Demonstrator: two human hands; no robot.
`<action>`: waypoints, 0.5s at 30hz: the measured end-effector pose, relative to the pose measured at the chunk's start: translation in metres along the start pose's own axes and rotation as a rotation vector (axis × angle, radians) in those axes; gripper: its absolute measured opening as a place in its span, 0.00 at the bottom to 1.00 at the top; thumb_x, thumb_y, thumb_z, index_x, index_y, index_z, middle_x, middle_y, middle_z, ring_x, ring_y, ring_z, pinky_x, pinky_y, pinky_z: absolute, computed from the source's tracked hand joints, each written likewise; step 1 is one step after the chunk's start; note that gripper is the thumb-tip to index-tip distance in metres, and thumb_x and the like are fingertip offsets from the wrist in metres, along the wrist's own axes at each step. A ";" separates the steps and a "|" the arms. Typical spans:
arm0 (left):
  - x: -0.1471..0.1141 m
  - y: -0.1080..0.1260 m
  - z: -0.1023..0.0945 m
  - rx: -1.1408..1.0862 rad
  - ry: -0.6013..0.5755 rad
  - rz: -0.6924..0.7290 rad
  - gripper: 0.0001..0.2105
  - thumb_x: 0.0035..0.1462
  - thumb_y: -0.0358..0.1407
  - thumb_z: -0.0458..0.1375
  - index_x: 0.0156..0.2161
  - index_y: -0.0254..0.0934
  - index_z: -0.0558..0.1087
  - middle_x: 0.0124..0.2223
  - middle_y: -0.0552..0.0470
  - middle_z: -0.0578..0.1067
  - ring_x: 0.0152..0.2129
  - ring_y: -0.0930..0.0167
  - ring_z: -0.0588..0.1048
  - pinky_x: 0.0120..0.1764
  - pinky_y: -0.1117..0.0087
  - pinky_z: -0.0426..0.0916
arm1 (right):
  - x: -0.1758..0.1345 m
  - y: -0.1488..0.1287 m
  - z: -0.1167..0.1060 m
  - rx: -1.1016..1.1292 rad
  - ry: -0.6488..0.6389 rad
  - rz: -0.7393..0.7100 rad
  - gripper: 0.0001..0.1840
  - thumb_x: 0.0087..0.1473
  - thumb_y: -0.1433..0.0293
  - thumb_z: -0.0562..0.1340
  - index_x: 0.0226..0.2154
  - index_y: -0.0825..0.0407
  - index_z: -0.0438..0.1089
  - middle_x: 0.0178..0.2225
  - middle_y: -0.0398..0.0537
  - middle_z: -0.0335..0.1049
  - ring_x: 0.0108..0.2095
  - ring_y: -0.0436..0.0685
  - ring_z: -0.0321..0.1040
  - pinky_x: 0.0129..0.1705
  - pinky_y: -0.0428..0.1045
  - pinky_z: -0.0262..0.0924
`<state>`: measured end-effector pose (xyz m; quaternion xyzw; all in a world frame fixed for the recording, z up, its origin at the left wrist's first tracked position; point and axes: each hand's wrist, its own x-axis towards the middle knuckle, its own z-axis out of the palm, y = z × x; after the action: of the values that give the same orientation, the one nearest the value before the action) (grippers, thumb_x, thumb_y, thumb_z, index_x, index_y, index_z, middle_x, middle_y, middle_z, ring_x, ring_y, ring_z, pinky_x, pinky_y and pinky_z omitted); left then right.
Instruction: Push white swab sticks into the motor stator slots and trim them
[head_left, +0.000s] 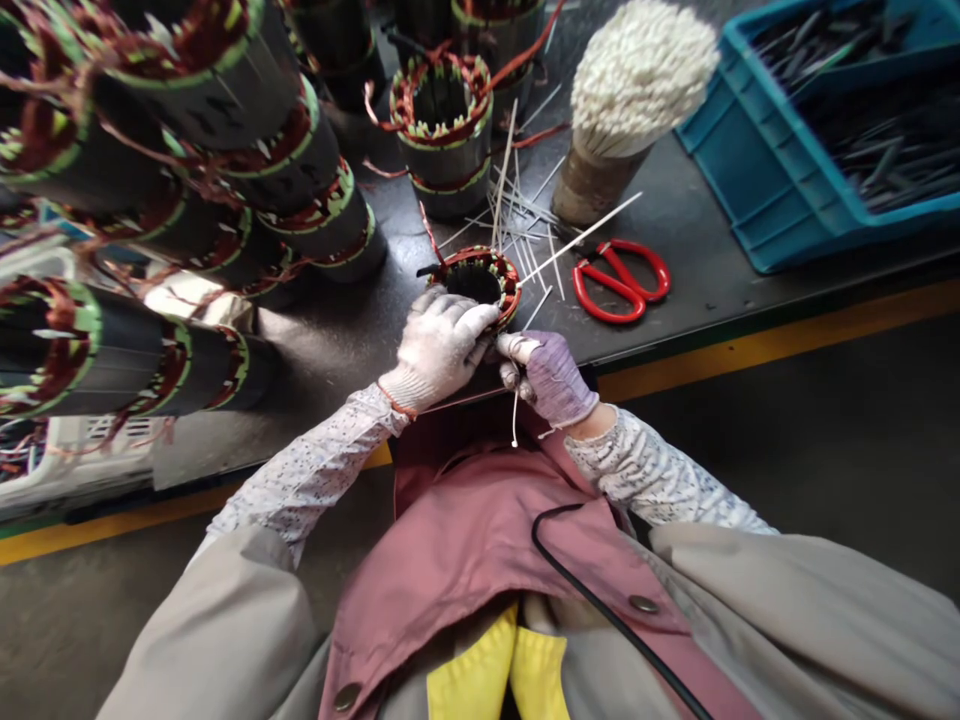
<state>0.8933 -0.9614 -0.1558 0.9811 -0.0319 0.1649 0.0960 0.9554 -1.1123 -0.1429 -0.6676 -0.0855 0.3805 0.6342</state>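
Note:
My left hand (pixel 446 340), in a white knit glove, is closed on the near rim of a motor stator (pixel 501 268) with copper windings and green insulation. My right hand (pixel 551 375), in a purple-and-white glove, pinches a thin white cable tie (pixel 515 415) close to that rim. The tie's small head hangs below the fingers. Another white cable tie (pixel 581 238) sticks out from the stator's right side. My fingertips partly hide the near side of the windings. To the right lie red-handled scissors (pixel 621 282), apart from both hands.
Loose ties (pixel 525 220) are scattered behind the stator. A bundle of white cable ties (pixel 637 80) stands in a holder. The blue crate (pixel 739 170) at right holds dark pieces. Stacked stators (pixel 217 100) crowd the left, and another stator (pixel 446 150) stands behind.

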 end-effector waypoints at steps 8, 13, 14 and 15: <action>0.001 0.001 -0.001 -0.015 -0.018 -0.021 0.14 0.61 0.39 0.54 0.49 0.40 0.75 0.47 0.46 0.79 0.46 0.62 0.74 0.57 0.52 0.60 | 0.006 0.003 -0.018 -0.082 -0.081 0.003 0.15 0.43 0.62 0.65 0.17 0.56 0.70 0.10 0.40 0.58 0.12 0.44 0.51 0.14 0.43 0.40; 0.001 0.002 -0.002 -0.004 -0.011 -0.023 0.14 0.60 0.38 0.55 0.49 0.40 0.75 0.47 0.47 0.79 0.46 0.62 0.75 0.57 0.53 0.60 | 0.008 0.003 -0.020 -0.069 -0.042 -0.040 0.15 0.42 0.61 0.65 0.17 0.56 0.70 0.10 0.40 0.58 0.11 0.44 0.51 0.13 0.43 0.41; 0.001 0.002 -0.001 -0.002 -0.008 -0.020 0.14 0.60 0.38 0.55 0.49 0.40 0.75 0.47 0.47 0.79 0.46 0.62 0.75 0.57 0.53 0.61 | 0.008 0.004 -0.019 -0.062 -0.031 -0.033 0.15 0.43 0.61 0.65 0.17 0.56 0.70 0.10 0.40 0.58 0.11 0.44 0.51 0.13 0.43 0.40; 0.001 0.001 -0.001 -0.002 -0.006 -0.016 0.14 0.60 0.38 0.55 0.49 0.40 0.75 0.47 0.47 0.79 0.46 0.62 0.75 0.57 0.53 0.61 | 0.009 0.004 -0.018 -0.055 -0.021 -0.024 0.14 0.43 0.62 0.64 0.17 0.56 0.70 0.10 0.40 0.57 0.11 0.44 0.51 0.13 0.43 0.39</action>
<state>0.8934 -0.9626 -0.1545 0.9817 -0.0246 0.1611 0.0982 0.9712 -1.1216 -0.1516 -0.6799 -0.1106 0.3773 0.6190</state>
